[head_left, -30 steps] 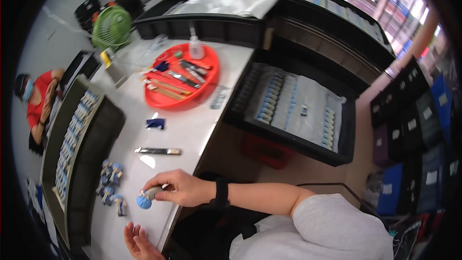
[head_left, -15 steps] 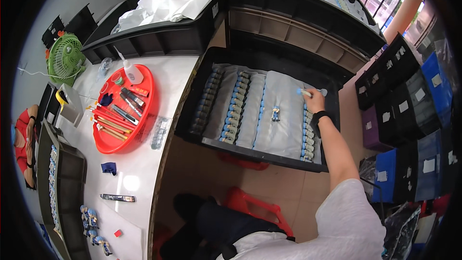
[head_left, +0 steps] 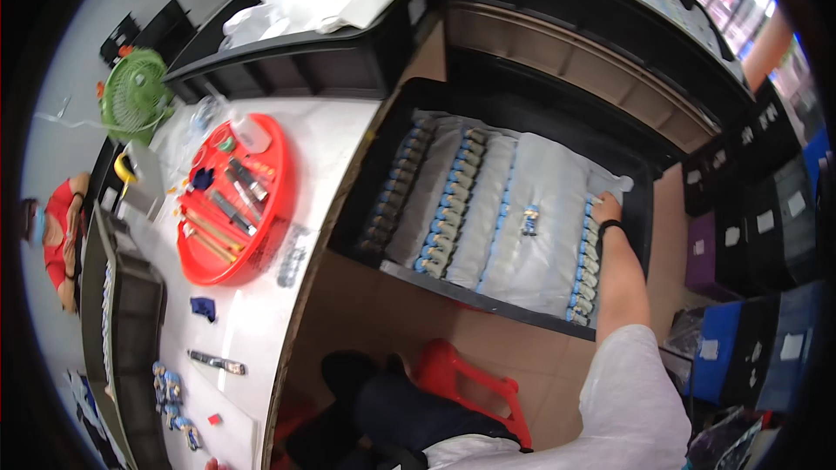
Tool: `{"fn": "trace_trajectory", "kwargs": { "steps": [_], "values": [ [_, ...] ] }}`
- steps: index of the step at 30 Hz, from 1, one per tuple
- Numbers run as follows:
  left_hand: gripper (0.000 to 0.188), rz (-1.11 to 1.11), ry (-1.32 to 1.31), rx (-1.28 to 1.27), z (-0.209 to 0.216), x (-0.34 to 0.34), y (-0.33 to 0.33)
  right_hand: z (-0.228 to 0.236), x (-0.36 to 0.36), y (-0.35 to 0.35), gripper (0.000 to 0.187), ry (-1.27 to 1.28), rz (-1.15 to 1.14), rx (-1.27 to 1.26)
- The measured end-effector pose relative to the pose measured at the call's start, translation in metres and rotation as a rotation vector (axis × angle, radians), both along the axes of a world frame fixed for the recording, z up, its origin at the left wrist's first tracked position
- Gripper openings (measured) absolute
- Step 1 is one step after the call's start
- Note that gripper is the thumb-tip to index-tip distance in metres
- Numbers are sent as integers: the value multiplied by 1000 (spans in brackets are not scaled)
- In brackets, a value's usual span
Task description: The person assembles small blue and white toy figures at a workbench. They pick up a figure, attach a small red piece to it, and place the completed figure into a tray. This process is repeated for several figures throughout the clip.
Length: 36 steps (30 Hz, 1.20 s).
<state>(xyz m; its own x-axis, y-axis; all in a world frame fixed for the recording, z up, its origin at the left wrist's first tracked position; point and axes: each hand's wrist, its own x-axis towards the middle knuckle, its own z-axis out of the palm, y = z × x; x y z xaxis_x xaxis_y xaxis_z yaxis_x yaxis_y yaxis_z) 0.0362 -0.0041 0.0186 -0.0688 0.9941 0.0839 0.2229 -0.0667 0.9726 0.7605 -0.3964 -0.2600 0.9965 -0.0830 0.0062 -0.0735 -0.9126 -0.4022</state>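
Observation:
My right hand [head_left: 607, 207] reaches into a black crate [head_left: 488, 284] lined with white plastic. It rests at the far end of the right-hand row of small blue-capped bottles [head_left: 584, 271], fingers curled down; whether they grip a bottle is hidden. A black band sits on that wrist. More rows of the same bottles [head_left: 448, 209] lie to the left, and a loose pair [head_left: 529, 219] lies in the middle of the lining. A sliver that may be my left hand [head_left: 211, 464] shows at the lower edge by the white table [head_left: 252, 331].
On the table are a round red tray [head_left: 273, 235] of tools, a green fan [head_left: 132, 94], and several blue-capped bottles [head_left: 170, 392] near its front. A red stool [head_left: 475, 383] stands under me. Another person in red [head_left: 59, 226] sits far left. Dark storage boxes [head_left: 740, 235] line the right.
A second ago my right hand held a blue-capped bottle over the table; I have since turned right and it has reached down to the end of the crate's right-hand row.

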Motion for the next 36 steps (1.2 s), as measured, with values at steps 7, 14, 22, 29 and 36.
{"fn": "trace_trajectory", "kwargs": {
  "steps": [7,14,22,29,36],
  "values": [
    [21,74,181,91,0,-16,0,-60,65,-62,42,244,333,-339],
    [14,45,85,94,48,2,0,-33,137,-67,39,-304,332,407],
    [29,-110,961,311,54,-4,84,246,-154,176,33,74,668,1111],
    [37,-160,939,95,45,-15,92,282,-362,275,17,442,1306,1100],
    [37,-322,-262,-242,66,-33,26,287,-507,333,18,821,1653,1069]
  ]
}}
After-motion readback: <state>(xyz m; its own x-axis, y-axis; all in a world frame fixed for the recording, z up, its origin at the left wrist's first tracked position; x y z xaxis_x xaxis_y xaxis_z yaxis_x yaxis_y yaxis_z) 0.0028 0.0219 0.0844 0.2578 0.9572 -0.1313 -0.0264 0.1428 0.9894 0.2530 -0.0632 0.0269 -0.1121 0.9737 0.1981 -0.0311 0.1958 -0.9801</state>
